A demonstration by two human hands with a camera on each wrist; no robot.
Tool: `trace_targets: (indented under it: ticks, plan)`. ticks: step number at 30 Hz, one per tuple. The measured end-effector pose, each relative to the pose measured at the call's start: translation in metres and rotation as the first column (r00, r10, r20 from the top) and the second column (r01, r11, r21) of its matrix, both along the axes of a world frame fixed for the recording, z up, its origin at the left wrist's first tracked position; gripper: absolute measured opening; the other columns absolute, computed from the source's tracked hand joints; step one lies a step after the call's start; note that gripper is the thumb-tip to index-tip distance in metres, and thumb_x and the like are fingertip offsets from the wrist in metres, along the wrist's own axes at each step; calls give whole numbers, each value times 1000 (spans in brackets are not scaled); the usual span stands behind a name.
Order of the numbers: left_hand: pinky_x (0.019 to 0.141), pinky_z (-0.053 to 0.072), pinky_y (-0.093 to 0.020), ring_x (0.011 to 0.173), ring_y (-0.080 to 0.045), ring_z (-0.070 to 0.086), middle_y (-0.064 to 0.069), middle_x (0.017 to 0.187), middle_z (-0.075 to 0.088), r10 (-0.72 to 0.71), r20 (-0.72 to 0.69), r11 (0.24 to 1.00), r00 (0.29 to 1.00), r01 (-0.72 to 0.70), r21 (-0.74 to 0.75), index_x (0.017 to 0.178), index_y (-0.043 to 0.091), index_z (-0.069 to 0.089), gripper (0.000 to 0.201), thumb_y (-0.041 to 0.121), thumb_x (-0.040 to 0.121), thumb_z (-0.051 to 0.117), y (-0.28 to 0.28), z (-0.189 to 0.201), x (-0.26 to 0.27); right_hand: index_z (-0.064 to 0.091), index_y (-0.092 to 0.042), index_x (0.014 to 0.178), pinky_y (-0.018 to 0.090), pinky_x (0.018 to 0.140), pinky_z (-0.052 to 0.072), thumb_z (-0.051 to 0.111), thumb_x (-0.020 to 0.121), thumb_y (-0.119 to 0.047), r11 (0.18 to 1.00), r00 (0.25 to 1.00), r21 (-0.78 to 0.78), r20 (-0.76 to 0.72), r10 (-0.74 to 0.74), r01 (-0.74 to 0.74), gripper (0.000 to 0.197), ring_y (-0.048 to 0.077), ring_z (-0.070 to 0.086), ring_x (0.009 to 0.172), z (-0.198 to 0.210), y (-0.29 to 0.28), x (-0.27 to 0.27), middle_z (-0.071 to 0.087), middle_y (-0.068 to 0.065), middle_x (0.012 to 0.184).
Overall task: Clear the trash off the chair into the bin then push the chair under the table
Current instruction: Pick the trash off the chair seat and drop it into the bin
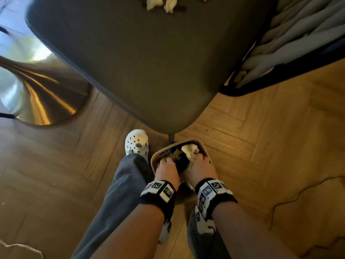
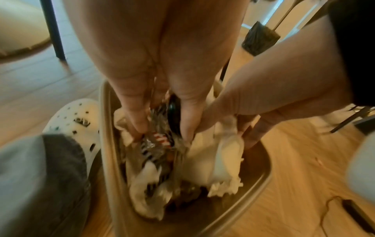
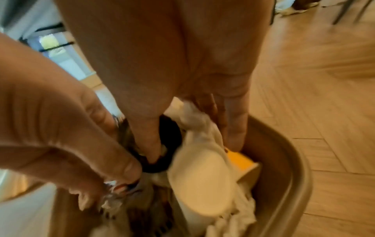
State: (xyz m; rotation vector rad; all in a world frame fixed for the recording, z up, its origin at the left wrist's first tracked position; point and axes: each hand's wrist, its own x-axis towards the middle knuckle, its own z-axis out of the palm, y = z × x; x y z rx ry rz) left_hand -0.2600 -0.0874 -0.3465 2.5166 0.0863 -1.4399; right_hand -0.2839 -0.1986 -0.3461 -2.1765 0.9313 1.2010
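Note:
The dark grey chair seat fills the top of the head view, with white crumpled tissues lying at its far edge. Below its front corner a beige bin stands on the floor, full of trash. Both hands reach into it. My left hand grips a striped foil wrapper next to a black round lid. My right hand holds a wad of white tissue, its thumb on the black lid.
A white clog and grey trouser leg stand left of the bin. A shiny round table base sits at the left. A rope-woven chair stands at the right. A thin cable runs over the wooden floor.

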Motion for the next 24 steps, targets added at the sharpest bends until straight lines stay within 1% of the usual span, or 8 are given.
trace_targets:
  ticks: [3, 7, 11, 14, 17, 20, 22, 24]
  plan:
    - [103, 46, -40, 126, -32, 53, -15, 145, 44, -96, -25, 995, 995, 95, -9, 152, 9, 26, 63, 14, 96, 54, 3, 56, 12, 37, -13, 137, 44, 100, 45, 69, 76, -47, 999, 999, 2, -35, -35, 35, 77, 34, 47, 123, 50, -5, 9, 46, 13, 136]
    - [89, 54, -34, 107, -23, 65, -6, 121, 65, -144, 17, 988, 989, 145, -60, 126, 17, 55, 30, 22, 99, 43, 10, 133, 43, 46, -18, 132, 38, 94, 47, 52, 91, -48, 998, 1000, 62, -17, -22, 23, 52, 28, 55, 114, 125, -21, 38, 57, 7, 127]
    - [80, 54, -31, 87, -11, 64, 5, 97, 65, -88, 196, 966, 977, 131, -222, 97, 27, 59, 26, 44, 99, 41, 11, 204, 98, 57, -27, 90, 32, 80, 52, 51, 92, -51, 949, 929, 247, 260, -262, 199, 25, 15, 62, 90, 216, -36, 110, 66, -9, 89]
    - [63, 44, -16, 70, -2, 55, 11, 78, 56, 20, 371, 933, 928, 116, -340, 79, 31, 53, 30, 50, 98, 42, 3, 247, 166, 59, -26, 93, 16, 65, 46, 57, 92, -43, 933, 777, 250, 520, -355, 260, 17, 5, 60, 82, 262, -50, 187, 65, -7, 89]
    - [63, 41, -12, 74, 2, 54, 16, 88, 54, 100, 473, 912, 875, 109, -394, 93, 37, 56, 13, 45, 98, 47, -6, 253, 249, 45, -29, 132, 34, 96, 46, 66, 83, -50, 951, 754, 125, 583, -302, 284, 57, 23, 49, 122, 249, -67, 273, 49, 6, 133]
    - [64, 39, -12, 79, 3, 52, 16, 98, 51, 167, 540, 911, 825, 80, -403, 108, 34, 56, 13, 38, 98, 49, -6, 236, 330, 1, -40, 150, 56, 115, 20, 67, 59, -78, 975, 854, 1, 482, -195, 223, 119, 40, 8, 144, 213, -67, 344, 3, 14, 159]
    - [62, 37, -14, 76, 0, 52, 14, 96, 50, 220, 547, 905, 807, 40, -423, 105, 31, 56, 11, 36, 98, 50, -6, 229, 376, -10, -45, 148, 61, 113, 12, 56, 50, -89, 994, 878, -89, 479, -12, 63, 126, 40, 1, 146, 188, -48, 370, -6, 13, 161]
    - [59, 35, -17, 73, -3, 50, 13, 93, 47, 225, 600, 912, 767, 51, -407, 103, 28, 57, 11, 36, 98, 51, -8, 222, 418, 8, -44, 149, 62, 109, 19, 51, 60, -86, 963, 824, -223, 509, 248, -152, 107, 41, 16, 142, 168, -21, 375, 11, 16, 159]
